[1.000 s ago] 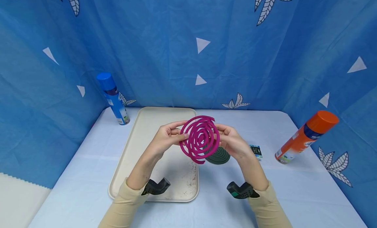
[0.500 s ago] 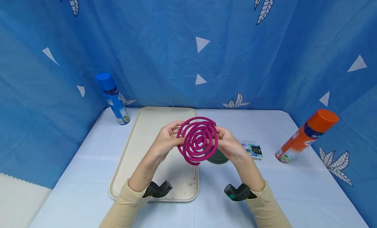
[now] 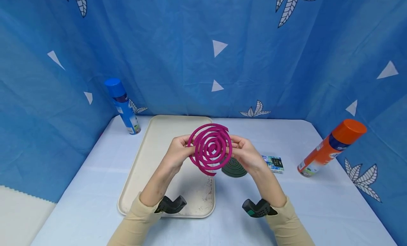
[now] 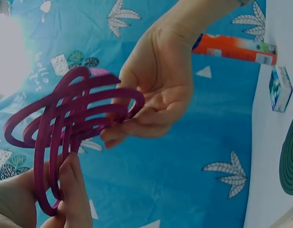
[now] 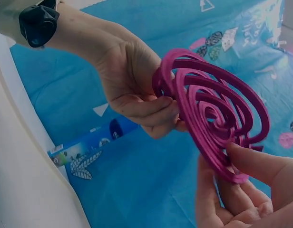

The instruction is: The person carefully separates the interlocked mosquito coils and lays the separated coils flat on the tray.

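Two interleaved magenta mosquito coils (image 3: 212,148) are held up over the right edge of the tray. My left hand (image 3: 176,151) pinches their left rim between thumb and fingers. At the opposite rim, my right hand (image 3: 249,155) also pinches them. The left wrist view shows the magenta spirals (image 4: 44,137) spread at an angle to each other, still crossing. In the right wrist view, strands (image 5: 191,121) pass between both hands. A dark green mosquito coil (image 3: 234,171) lies on the table below, partly hidden by the magenta ones.
A cream tray (image 3: 140,182) lies left of centre. Behind its left side stands a blue spray can (image 3: 124,106); an orange spray can (image 3: 330,147) stands at the right. A small patterned box (image 3: 274,163) lies by my right wrist. Blue curtain (image 3: 178,62) encloses the table.
Both hands and the magenta coils have shifted slightly left. The coils have turned a little, and more of the small box shows beside my right hand.
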{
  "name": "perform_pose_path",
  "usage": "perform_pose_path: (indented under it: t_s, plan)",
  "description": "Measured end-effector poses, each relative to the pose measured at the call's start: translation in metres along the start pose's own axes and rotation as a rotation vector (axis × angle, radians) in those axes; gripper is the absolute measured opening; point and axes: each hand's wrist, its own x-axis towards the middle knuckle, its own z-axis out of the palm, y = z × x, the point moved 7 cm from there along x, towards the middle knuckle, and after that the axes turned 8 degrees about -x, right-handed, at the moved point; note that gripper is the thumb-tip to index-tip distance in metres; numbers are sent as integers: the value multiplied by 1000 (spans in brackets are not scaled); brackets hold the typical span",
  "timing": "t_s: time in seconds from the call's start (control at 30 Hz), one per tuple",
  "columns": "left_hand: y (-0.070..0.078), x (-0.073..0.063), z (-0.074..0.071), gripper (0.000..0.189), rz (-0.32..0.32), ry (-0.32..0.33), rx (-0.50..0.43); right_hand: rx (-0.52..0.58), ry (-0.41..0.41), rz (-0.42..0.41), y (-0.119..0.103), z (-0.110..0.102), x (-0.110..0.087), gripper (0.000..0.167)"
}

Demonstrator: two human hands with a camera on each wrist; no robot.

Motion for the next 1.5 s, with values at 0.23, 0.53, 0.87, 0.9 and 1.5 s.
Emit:
perform_pose_path:
  t_s: [0.23, 0.53, 0.87, 0.9, 1.5]
  plan:
    - [2, 4, -8, 34, -20, 9, -101, 140, 24, 17, 1, 1, 3, 25]
    - [19, -1, -6, 61, 6, -150, -186, 136, 202, -11, -6, -16, 0, 51]
    - [18, -2, -6, 63, 15, -145, -140, 62, 251, -44, -15, -26, -6, 33]
    - [17, -2, -6, 64, 9, -139, -155, 61, 258, -49, -16, -27, -7, 31]
    - [19, -1, -6, 63, 86, -105, -217, -143, 321, -39, -27, -24, -14, 48]
